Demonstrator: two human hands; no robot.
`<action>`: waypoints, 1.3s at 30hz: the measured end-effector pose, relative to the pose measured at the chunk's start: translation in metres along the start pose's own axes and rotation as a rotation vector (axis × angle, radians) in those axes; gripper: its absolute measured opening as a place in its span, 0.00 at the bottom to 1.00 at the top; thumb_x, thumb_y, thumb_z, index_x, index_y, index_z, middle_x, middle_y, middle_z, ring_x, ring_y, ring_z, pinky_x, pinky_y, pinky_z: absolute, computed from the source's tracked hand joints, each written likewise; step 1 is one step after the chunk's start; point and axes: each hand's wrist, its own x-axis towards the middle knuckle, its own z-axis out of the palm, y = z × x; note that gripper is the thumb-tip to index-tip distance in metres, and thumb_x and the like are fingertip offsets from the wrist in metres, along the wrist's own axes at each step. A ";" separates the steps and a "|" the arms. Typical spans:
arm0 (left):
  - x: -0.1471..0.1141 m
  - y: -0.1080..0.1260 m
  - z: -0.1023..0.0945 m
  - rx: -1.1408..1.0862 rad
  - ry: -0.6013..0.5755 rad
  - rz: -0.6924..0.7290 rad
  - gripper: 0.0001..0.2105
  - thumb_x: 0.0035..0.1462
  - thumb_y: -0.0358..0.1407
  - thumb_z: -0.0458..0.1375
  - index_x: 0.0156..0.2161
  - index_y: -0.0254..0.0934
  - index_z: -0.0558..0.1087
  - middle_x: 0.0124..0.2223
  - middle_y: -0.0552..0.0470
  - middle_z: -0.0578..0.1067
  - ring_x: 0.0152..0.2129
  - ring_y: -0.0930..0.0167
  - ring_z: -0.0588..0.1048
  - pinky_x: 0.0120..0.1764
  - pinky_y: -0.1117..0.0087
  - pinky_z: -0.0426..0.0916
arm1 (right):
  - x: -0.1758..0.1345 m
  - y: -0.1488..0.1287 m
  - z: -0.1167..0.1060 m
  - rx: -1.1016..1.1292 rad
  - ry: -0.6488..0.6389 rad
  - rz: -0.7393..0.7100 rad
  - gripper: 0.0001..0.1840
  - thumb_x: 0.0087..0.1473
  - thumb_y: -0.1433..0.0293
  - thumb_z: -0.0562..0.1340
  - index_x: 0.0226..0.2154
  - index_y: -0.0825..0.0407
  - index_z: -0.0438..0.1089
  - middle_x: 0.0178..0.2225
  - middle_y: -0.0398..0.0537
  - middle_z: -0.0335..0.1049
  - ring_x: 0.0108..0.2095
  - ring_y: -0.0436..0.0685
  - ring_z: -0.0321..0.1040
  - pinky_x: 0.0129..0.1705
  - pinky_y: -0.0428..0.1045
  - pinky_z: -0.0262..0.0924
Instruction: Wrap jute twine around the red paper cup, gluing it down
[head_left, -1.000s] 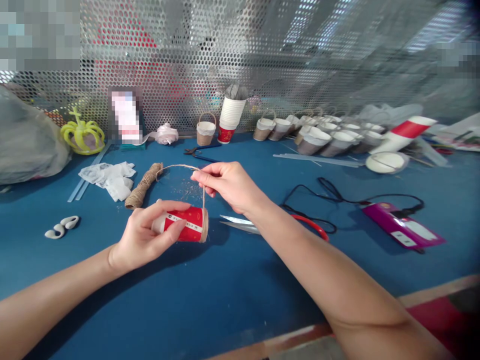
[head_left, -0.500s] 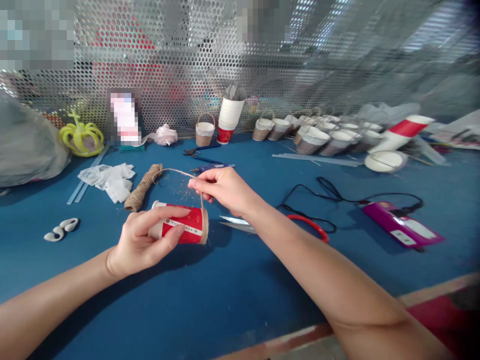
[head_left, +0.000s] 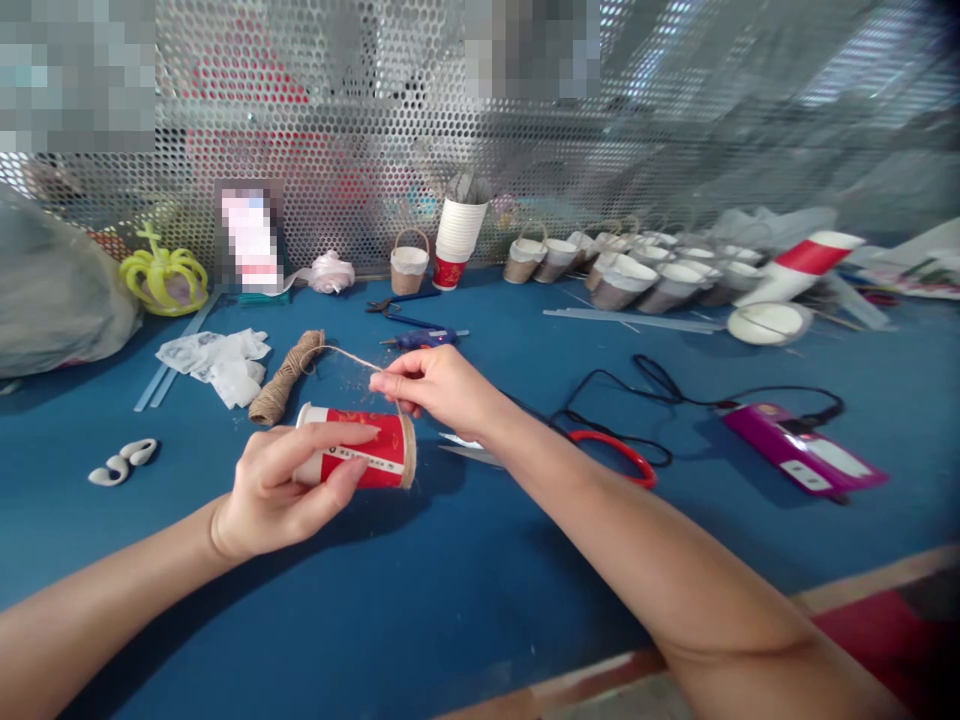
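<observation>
My left hand [head_left: 292,485] is closed around a red and white paper cup [head_left: 379,432] lying on its side above the blue table. Tan twine is wound around the cup's right end. Between the thumb and fingers of my right hand [head_left: 427,385] a strand of twine [head_left: 352,356] is pinched, just above that wound end. The strand runs from there to a twine skein [head_left: 287,378] on the table at the left. Partly hidden under my right forearm lie scissors [head_left: 615,455] with red handles. Beyond my right hand rests a blue glue gun [head_left: 426,339].
Blue pliers [head_left: 397,308] lie at the back. Several twine-wrapped cups [head_left: 626,280] stand at the back right, near a stack of paper cups [head_left: 459,235]. A purple power strip [head_left: 806,450] with black cords lies right. White crumpled cloth [head_left: 217,362] and white earbuds [head_left: 124,462] are left.
My right hand has moved slightly down and left with the twine, closer to the cup. More of the glue gun now shows behind it. My left hand keeps its hold on the cup.
</observation>
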 end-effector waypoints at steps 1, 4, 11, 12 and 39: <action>0.000 0.000 0.000 0.000 0.002 0.002 0.10 0.52 0.28 0.57 0.41 0.38 0.73 0.11 0.65 0.59 0.09 0.79 0.58 0.17 0.78 0.59 | 0.000 0.001 0.000 -0.004 -0.007 -0.002 0.10 0.47 0.65 0.63 0.21 0.55 0.70 0.14 0.37 0.61 0.16 0.44 0.56 0.20 0.43 0.54; 0.001 0.001 -0.001 -0.001 0.007 0.012 0.10 0.52 0.28 0.57 0.41 0.38 0.72 0.11 0.65 0.58 0.09 0.79 0.57 0.17 0.78 0.59 | 0.000 0.001 0.001 0.006 -0.019 -0.001 0.10 0.46 0.66 0.64 0.22 0.56 0.70 0.14 0.37 0.62 0.17 0.44 0.56 0.20 0.43 0.54; 0.001 0.001 0.000 0.005 0.020 0.036 0.09 0.52 0.28 0.57 0.40 0.37 0.73 0.14 0.62 0.66 0.11 0.79 0.63 0.18 0.79 0.62 | -0.002 0.002 0.004 -0.037 -0.043 0.007 0.11 0.46 0.65 0.64 0.22 0.57 0.71 0.14 0.38 0.61 0.17 0.44 0.54 0.20 0.43 0.50; 0.001 0.000 0.000 0.002 0.023 0.031 0.09 0.52 0.28 0.57 0.40 0.36 0.73 0.14 0.62 0.65 0.10 0.79 0.62 0.18 0.79 0.61 | -0.001 0.004 0.004 -0.053 -0.052 0.012 0.12 0.46 0.64 0.64 0.22 0.57 0.71 0.15 0.38 0.61 0.17 0.45 0.55 0.20 0.43 0.50; 0.008 -0.018 -0.002 -0.146 0.031 -0.290 0.17 0.51 0.34 0.60 0.47 0.34 0.69 0.42 0.47 0.77 0.31 0.71 0.75 0.34 0.74 0.70 | -0.017 -0.009 -0.006 0.189 -0.086 0.046 0.05 0.50 0.71 0.58 0.24 0.54 0.63 0.22 0.40 0.65 0.24 0.46 0.60 0.28 0.44 0.53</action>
